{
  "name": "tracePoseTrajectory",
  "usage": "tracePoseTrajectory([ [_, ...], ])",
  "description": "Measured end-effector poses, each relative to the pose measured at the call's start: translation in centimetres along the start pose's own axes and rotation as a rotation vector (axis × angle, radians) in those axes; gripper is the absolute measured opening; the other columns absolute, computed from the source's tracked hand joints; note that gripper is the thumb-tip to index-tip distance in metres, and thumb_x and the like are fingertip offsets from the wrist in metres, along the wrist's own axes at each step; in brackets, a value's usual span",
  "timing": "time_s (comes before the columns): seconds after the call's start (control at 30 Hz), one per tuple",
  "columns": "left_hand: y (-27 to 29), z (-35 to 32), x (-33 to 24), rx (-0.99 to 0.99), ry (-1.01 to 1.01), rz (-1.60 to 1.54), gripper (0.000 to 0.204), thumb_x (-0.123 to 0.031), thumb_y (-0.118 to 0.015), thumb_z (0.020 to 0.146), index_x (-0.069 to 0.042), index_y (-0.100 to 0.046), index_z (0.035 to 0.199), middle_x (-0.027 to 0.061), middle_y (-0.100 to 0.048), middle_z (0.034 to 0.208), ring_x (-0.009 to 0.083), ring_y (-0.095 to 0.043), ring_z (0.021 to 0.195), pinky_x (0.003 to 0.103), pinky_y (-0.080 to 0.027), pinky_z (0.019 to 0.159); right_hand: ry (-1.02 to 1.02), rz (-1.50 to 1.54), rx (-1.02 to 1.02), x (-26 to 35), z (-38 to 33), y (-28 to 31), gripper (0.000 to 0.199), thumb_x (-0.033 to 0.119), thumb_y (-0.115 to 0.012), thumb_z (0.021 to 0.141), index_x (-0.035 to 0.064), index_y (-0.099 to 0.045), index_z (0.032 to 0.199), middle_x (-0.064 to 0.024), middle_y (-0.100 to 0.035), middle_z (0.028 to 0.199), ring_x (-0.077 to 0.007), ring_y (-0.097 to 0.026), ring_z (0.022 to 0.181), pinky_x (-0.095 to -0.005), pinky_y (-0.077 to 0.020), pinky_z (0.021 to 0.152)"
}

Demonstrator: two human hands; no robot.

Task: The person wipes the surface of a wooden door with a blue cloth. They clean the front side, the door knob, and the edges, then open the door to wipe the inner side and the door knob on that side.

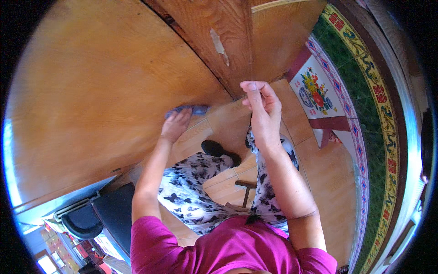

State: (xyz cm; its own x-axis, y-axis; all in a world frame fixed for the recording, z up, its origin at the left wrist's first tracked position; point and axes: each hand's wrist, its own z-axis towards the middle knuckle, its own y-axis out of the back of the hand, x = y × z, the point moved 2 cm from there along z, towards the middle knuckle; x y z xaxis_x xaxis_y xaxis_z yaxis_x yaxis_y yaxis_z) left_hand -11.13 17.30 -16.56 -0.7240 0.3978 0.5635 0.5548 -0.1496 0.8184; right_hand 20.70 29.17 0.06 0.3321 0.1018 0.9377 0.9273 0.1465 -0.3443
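Left grip [176, 125] outstretched, back toward view; right grip [263, 107] raised, loosely half-curled.

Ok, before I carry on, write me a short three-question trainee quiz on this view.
1. Which hand has the blue-grey fabric cloth?
2. What is printed on the black-and-white fabric trousers? a) stripes b) butterflies c) checks
3. Fill in: in the picture, the white panel painted with colourful flowers is to the ___ of the right hand.

Key: 1. The left hand. 2. b. 3. right.

two hands [177, 125] [265, 114], one bluish cloth [200, 110], one dark shoe [218, 151] (only one shows clearly)
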Motion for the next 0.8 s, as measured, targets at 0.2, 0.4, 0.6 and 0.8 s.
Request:
tracePoseTrajectory([
  [0.2,20.3,-2.4,17.7,-0.699,0.461,0.279,0.035,-0.021,-0.075,0.089,-0.028,-0.074,0.123,-0.0063,-0.06,0.142,0.0205,-0.049,0.134,0.046,-0.041,0.098,0.016,0.046,-0.025,-0.8,0.4,-0.2,0.024,0.027,-0.058,0.106,0.0045,-0.066,0.106,-0.002,-0.071,0.108,-0.006,-0.06,0.093,-0.0243,-0.0481,0.08],
  [0.4,32.0,-2.7,22.6,-1.136,0.627,0.276,0.068,-0.064,-0.041,0.102,-0.009,-0.07,0.13,0.0214,-0.054,0.133,0.0356,-0.047,0.122,0.048,-0.034,0.103,0.001,0.046,-0.002,-0.8,0.1,-1.0,0.023,0.026,-0.058,0.106,0.0047,-0.066,0.105,-0.0018,-0.07,0.108,-0.0056,-0.057,0.087,-0.0239,-0.0475,0.079],
  [0.6,22.7,4.0,17.1,-1.357,0.791,0.08,0.06,-0.063,-0.067,0.09,-0.005,-0.074,0.102,0.0216,-0.054,0.129,0.0381,-0.043,0.125,0.053,-0.032,0.103,0.046,0.041,-0.029,-0.7,0.3,-1.3,0.024,0.026,-0.058,0.106,0.004,-0.067,0.104,-0.0008,-0.069,0.106,-0.0049,-0.054,0.082,-0.0227,-0.0461,0.075],
  [0.8,11.4,6.2,7.8,-0.989,0.525,0.132,0.014,-0.021,-0.073,0.088,-0.03,-0.076,0.098,-0.0088,-0.067,0.124,0.0179,-0.052,0.121,0.044,-0.036,0.101,0.043,0.034,-0.021,-0.7,0.6,-1.4,0.023,0.024,-0.06,0.105,0.0032,-0.069,0.101,0.0038,-0.057,0.09,-0.0032,-0.048,0.078,-0.0208,-0.0398,0.07],
])
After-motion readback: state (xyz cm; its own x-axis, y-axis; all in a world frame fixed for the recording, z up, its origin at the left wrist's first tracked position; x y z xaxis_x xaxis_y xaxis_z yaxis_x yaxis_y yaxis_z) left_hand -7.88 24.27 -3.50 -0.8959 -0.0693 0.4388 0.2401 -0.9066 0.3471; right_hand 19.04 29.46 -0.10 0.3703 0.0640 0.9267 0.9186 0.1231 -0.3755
